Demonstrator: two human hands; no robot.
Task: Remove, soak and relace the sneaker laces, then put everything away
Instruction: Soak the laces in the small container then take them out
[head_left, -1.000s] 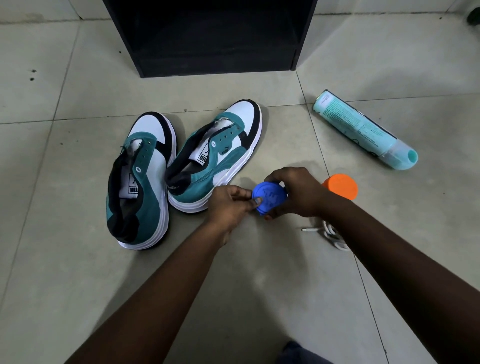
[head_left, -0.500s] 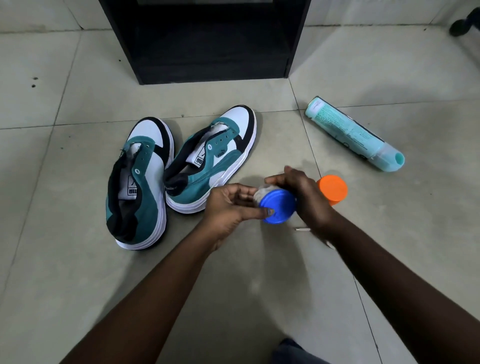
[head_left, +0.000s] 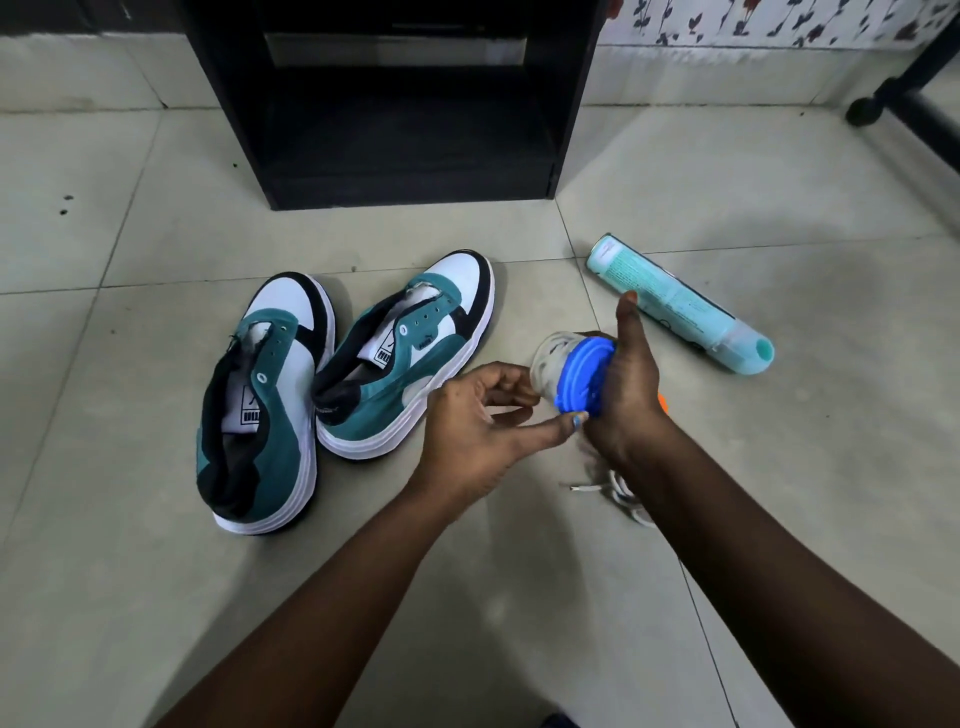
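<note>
Two teal, white and black sneakers lie unlaced on the tiled floor, the left sneaker (head_left: 260, 405) and the right sneaker (head_left: 410, 353) side by side. I hold a small clear jar (head_left: 550, 358) on its side above the floor, with something white inside. My right hand (head_left: 628, 384) grips its blue lid (head_left: 584, 376), thumb pointing up. My left hand (head_left: 478, 421) holds the jar's body with fingertips and thumb. A white lace (head_left: 618, 491) lies on the floor under my right wrist, partly hidden.
A black open cabinet (head_left: 395, 104) stands behind the sneakers. A pale teal spray can (head_left: 680, 306) lies on its side to the right. An orange lid (head_left: 663, 405) peeks out behind my right hand. A black furniture leg (head_left: 904, 88) is at far right.
The jar has turned onto its side, lid now facing right into my right palm. My right hand has rotated round the lid and its thumb has lifted. The camera has tilted up.
</note>
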